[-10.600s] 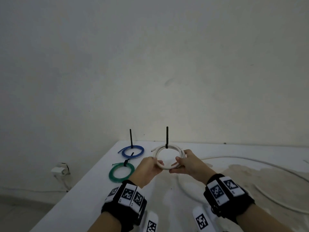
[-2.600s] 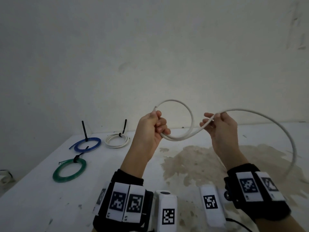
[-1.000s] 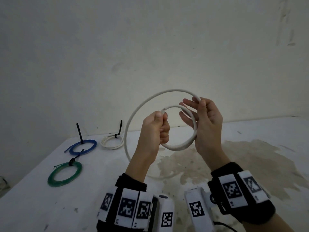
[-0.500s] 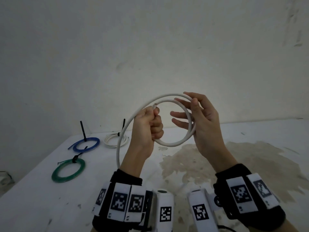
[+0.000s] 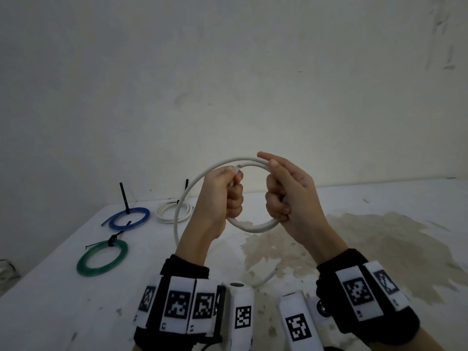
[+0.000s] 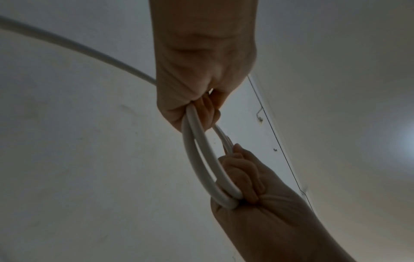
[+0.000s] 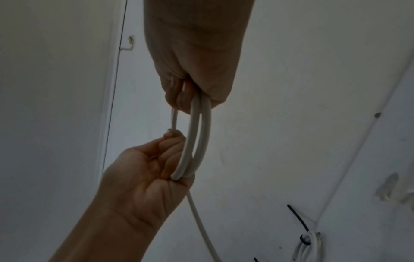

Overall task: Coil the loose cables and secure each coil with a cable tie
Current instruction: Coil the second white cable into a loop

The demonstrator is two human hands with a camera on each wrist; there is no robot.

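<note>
**White cable held as an upright coil, free length trailing to the left**

White cable (image 5: 253, 227) forms a coil of about two turns, held on edge in the air above the table (image 5: 63, 287), its plane facing the wearer. The left hand (image 5: 220, 198) clenches the coil's left side, with the cut cable end (image 5: 236, 170) poking out above its thumb. The right hand (image 5: 288, 196) grasps the right side, fingers curled round both strands and the forefinger laid along the top arc. The uncoiled remainder leaves the top of the coil, arcs outward past the left hand, drops to the table and passes under the wrists; the next turn, by this reading, must be fed from that left side, so the left hand lies nearer the slack.

Comparison of views: the head view alone shows three tied coils lying at left, namely the blue coil (image 5: 129, 217), green coil (image 5: 102, 258) and white coil (image 5: 172, 211). The left wrist view (image 6: 199, 159) resolves two separate strands entering each fist, which the head view merges. The right wrist view shows the free strand (image 7: 201, 221) descending below the left hand.
</note>
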